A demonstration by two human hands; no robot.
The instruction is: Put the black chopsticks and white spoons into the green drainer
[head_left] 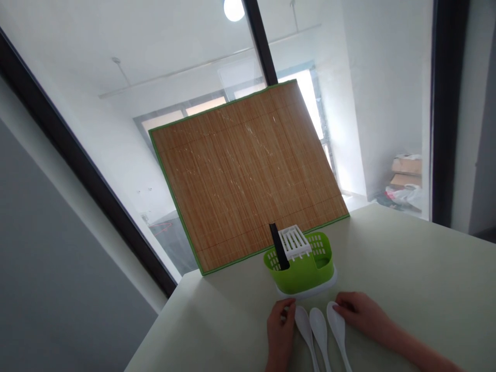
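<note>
Three white spoons lie side by side on the table, bowls pointing away from me and handles running toward the bottom edge of the view. My right hand [357,311] pinches the bowl rim of the right spoon [338,323], thumb over its edge. My left hand [281,326] is beside the left spoon [304,321], fingers curled in and fingertips close to the bowl's tip; nothing shows in them. Between these two is the middle spoon [318,325]. Just beyond the spoons stands a green utensil basket [300,276] with a white slotted top [295,242].
Black sticks [279,248] lean in the basket's left compartment. A white tray [329,284] is under the basket. Behind it, a bamboo mat [248,175] with green edging leans against the glass. The pale table [422,274] stretches right; cardboard boxes [406,165] sit beyond the glass.
</note>
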